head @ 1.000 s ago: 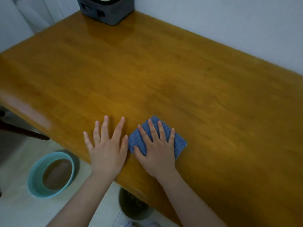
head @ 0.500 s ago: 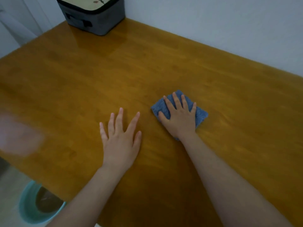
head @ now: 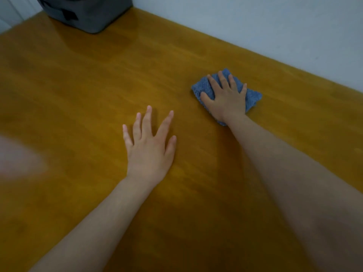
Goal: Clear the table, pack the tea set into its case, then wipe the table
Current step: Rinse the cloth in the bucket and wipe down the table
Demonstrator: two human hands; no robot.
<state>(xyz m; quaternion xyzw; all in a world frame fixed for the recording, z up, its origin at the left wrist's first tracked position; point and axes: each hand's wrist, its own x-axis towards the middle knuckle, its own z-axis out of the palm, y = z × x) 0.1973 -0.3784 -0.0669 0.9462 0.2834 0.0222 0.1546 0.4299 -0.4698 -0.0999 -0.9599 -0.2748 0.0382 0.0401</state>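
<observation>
Table (head: 82, 99) wiping stage | right hand (head: 225, 97) pressing flat, fingers straight, on blue cloth (head: 253, 97) near far edge | left hand (head: 150, 148) lying open on wood | case (head: 86, 14) sitting at far corner, looking packed | wiping remaining

Left hand (head: 149, 154), right hand (head: 228, 100) — both bare, forearms (head: 102, 218) bare too

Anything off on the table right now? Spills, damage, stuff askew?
Nothing spilled or damaged. Right hand presses the blue cloth flat on the table; left hand rests flat on bare wood. The grey case sits at the far corner. Only oddity: a pale blurred patch near the left edge, glare or residue, cannot tell.
</observation>
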